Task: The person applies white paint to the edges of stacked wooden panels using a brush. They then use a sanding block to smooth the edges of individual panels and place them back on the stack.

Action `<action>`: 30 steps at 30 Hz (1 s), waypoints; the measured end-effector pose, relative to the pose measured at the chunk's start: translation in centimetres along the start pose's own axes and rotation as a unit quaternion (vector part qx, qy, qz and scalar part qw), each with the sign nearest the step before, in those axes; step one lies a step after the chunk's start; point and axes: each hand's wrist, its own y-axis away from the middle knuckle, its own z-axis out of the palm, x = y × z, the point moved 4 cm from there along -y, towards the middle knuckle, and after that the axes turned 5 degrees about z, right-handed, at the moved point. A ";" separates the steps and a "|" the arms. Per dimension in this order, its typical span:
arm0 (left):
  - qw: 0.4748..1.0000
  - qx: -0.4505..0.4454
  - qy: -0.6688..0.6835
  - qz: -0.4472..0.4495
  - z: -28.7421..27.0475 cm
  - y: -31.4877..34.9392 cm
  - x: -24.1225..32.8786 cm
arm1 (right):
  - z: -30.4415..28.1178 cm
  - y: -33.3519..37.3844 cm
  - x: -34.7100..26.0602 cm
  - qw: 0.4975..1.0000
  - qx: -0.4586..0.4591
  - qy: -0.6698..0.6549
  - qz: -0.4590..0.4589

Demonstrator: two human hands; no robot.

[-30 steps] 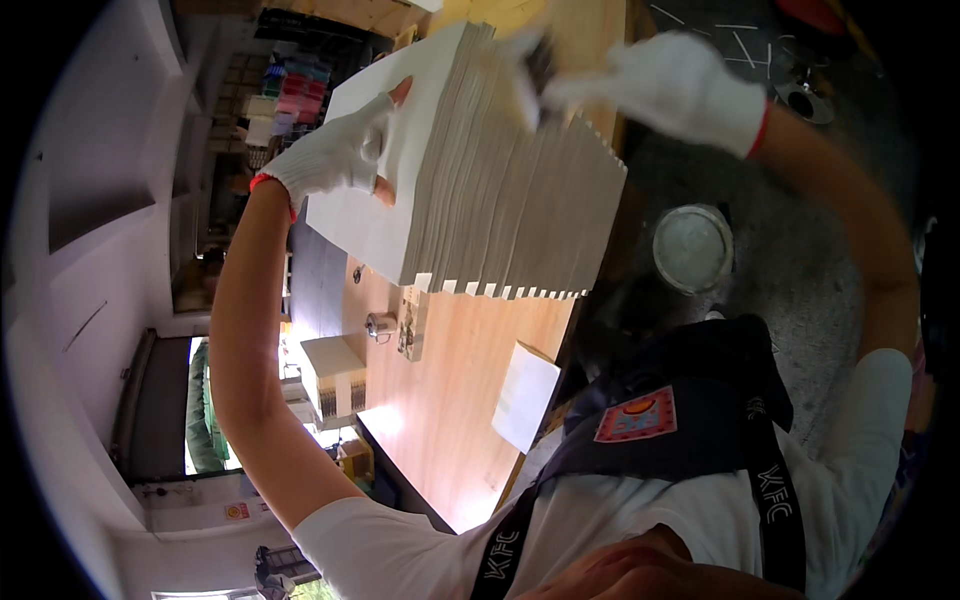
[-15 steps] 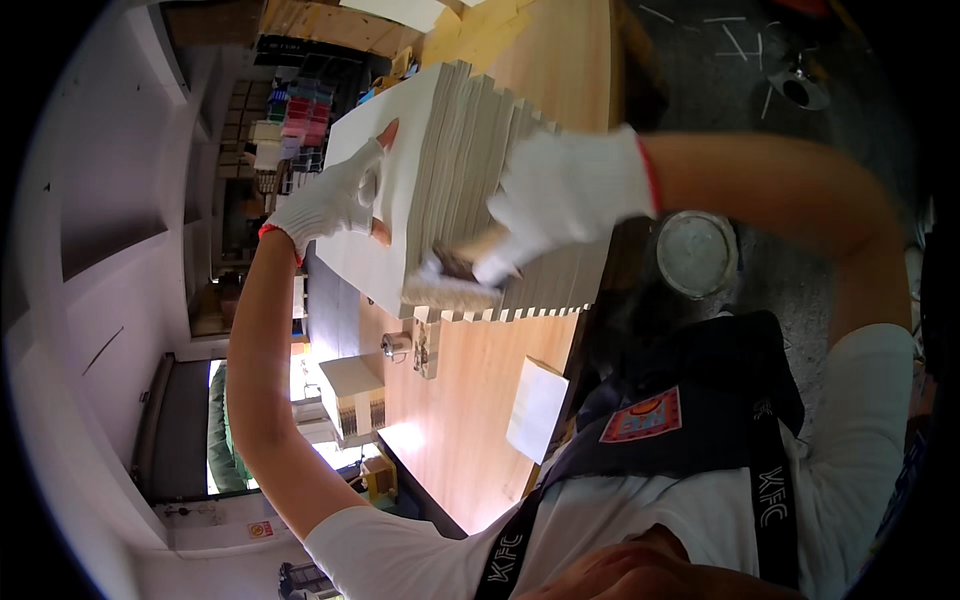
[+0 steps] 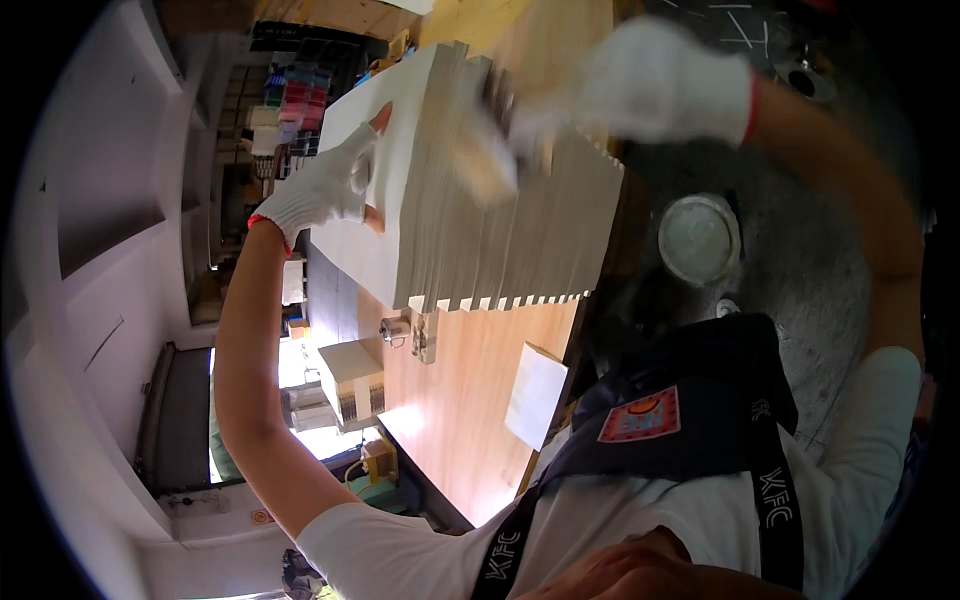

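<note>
A tall stack of pale paper blocks (image 3: 520, 240) stands on the wooden table, its layered edges turned toward my right side. My left hand (image 3: 335, 185), in a white knit glove with bare thumb and fingertip showing, lies spread on the stack's white top face. At the far side of those edges, my gloved right hand (image 3: 655, 85) grips a wide flat brush (image 3: 490, 150). The brush has pale bristles and is smeared by motion, close to the layered side; whether the bristles touch the paper I cannot tell. The right fingers are blurred too.
On the wooden table (image 3: 450, 420) are a metal cup (image 3: 394, 330), a small block-shaped thing (image 3: 425, 338), a white pad (image 3: 537, 395) and a smaller paper stack (image 3: 350, 380). A round pale-topped bucket (image 3: 698, 238) stands on the dark floor at right.
My right hand has swept the brush from the near end of the layered edges up toward the far end. The left hand stays on the stack's top face.
</note>
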 end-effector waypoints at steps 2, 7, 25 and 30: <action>0.998 0.032 0.004 0.047 0.5 1.8 -1.8 | 2.3 -1.7 -5.3 0.987 -0.039 -0.081 -0.133; 1.000 0.005 -0.001 -0.003 0.2 0.8 -0.7 | 4.3 -4.7 -3.3 0.987 -0.133 -0.048 -0.082; 0.999 0.020 0.027 0.038 0.5 1.1 -2.0 | 7.1 -4.2 -10.8 0.986 -0.112 -0.042 -0.112; 0.996 0.033 0.082 0.028 0.8 0.4 -2.0 | 11.0 -3.1 3.3 0.873 -0.196 -0.376 0.243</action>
